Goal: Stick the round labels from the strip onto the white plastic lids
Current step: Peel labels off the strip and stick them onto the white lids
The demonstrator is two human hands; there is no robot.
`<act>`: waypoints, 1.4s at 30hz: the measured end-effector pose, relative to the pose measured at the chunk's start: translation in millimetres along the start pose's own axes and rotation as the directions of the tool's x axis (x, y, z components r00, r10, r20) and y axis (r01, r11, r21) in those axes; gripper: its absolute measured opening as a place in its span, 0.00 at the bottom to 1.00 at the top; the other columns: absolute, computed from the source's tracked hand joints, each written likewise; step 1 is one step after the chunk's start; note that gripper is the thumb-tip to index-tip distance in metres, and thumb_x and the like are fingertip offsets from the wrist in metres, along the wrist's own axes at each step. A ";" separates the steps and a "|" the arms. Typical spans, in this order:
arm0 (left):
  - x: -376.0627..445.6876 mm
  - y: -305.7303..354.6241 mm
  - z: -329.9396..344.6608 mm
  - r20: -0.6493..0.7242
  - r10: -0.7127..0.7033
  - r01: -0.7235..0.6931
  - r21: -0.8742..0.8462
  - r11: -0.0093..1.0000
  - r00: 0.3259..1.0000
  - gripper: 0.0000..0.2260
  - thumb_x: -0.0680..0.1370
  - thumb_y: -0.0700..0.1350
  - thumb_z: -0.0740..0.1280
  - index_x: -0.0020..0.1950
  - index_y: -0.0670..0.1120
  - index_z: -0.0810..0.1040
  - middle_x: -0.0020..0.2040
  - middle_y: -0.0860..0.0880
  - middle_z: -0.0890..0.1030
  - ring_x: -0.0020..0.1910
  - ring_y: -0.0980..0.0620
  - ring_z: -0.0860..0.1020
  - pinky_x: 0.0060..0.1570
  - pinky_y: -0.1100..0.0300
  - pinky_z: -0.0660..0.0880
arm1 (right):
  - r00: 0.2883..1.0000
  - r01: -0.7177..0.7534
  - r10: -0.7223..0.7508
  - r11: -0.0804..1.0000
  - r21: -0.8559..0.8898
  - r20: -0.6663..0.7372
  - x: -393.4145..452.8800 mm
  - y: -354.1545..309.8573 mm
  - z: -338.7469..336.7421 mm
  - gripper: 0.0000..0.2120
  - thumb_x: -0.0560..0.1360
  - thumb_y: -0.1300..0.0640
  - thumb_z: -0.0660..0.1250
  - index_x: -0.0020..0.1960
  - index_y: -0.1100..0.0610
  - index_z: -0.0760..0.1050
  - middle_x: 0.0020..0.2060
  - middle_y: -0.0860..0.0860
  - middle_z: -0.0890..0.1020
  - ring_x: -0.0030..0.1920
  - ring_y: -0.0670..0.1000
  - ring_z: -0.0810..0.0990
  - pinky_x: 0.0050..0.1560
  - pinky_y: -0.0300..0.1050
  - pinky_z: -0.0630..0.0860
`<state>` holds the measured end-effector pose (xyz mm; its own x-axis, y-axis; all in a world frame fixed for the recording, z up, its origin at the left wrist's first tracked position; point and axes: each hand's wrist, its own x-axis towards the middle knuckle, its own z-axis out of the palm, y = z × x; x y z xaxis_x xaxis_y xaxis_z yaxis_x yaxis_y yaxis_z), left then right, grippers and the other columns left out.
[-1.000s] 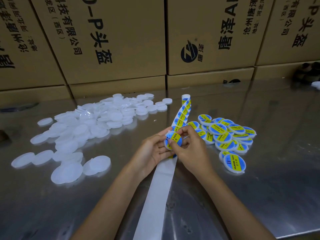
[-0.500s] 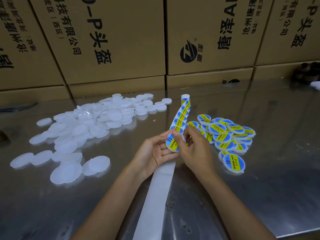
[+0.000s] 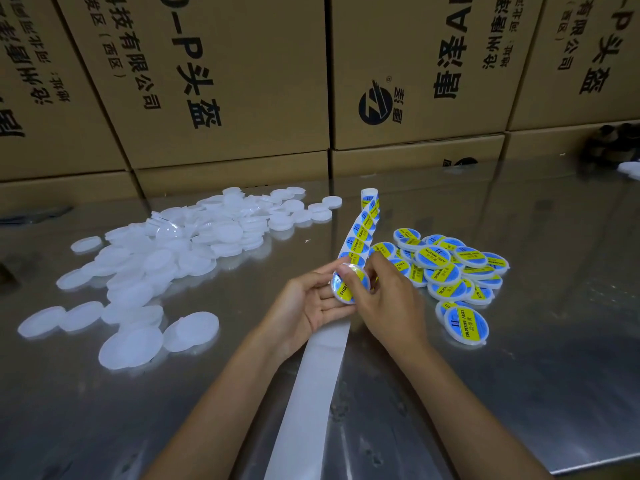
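Observation:
A labelled lid [image 3: 346, 289] with a blue and yellow round sticker stands tilted at the table's middle. My left hand [image 3: 308, 303] cradles it from the left with fingers curled round its edge. My right hand [image 3: 384, 299] grips it from the right, thumb pressing on the sticker's face. The label strip [image 3: 363, 226] runs from behind my hands to a curled end at the back. Its bare white backing [image 3: 311, 393] trails toward me. Plain white lids [image 3: 166, 258] lie heaped on the left. Labelled lids [image 3: 450, 268] are piled on the right.
The work surface is a shiny metal table [image 3: 536, 358]. Brown cardboard boxes [image 3: 225, 81] printed with black characters form a wall along its back edge. A dark object [image 3: 613, 143] sits at the far right corner.
The lid in my hands has turned from facing up to tilted toward the left, and my right thumb has slid across its sticker. Both hands stayed over the strip.

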<state>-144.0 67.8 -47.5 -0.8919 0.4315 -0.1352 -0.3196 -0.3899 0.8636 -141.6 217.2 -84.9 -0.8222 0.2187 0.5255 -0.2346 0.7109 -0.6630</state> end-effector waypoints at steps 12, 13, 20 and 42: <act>3.7 0.4 -5.2 -0.096 0.078 -0.081 -0.030 0.996 0.992 0.14 0.84 0.37 0.56 0.63 0.43 0.79 0.57 0.38 0.84 0.52 0.43 0.85 0.47 0.54 0.83 | 0.995 0.007 -0.018 0.994 0.107 0.101 -2.2 -0.5 3.5 0.18 0.71 0.32 0.66 0.46 0.46 0.71 0.36 0.41 0.78 0.38 0.43 0.76 0.38 0.43 0.75; 4.0 -0.2 -4.8 -0.101 0.073 -0.076 -0.023 0.997 0.992 0.14 0.84 0.37 0.56 0.62 0.43 0.79 0.56 0.38 0.84 0.51 0.43 0.85 0.46 0.54 0.83 | 0.997 0.010 -0.020 0.992 0.125 0.081 -1.5 -0.1 3.2 0.16 0.73 0.35 0.67 0.45 0.48 0.72 0.33 0.43 0.78 0.36 0.44 0.76 0.37 0.45 0.75; 3.3 -3.5 -2.5 -0.103 0.113 -0.105 0.077 0.991 0.988 0.14 0.85 0.37 0.56 0.59 0.43 0.81 0.54 0.39 0.85 0.51 0.41 0.85 0.45 0.52 0.83 | 0.999 0.039 -0.042 0.983 0.181 0.009 1.9 4.7 0.4 0.13 0.82 0.52 0.61 0.39 0.53 0.68 0.25 0.47 0.72 0.28 0.48 0.71 0.30 0.43 0.62; 3.0 -2.2 -13.3 -0.174 0.303 -0.233 0.336 0.913 0.937 0.17 0.73 0.35 0.75 0.60 0.46 0.82 0.51 0.43 0.86 0.42 0.49 0.84 0.42 0.58 0.82 | 0.977 -0.077 -0.012 0.910 0.407 0.212 -1.9 -9.6 1.2 0.11 0.82 0.50 0.60 0.42 0.52 0.70 0.26 0.49 0.72 0.30 0.49 0.71 0.37 0.55 0.71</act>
<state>-150.2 59.2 -56.3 -0.9882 0.1446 0.0507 0.0235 -0.1835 0.9827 -138.4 209.2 -80.2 -0.9105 0.0631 0.4087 -0.3615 0.3586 -0.8607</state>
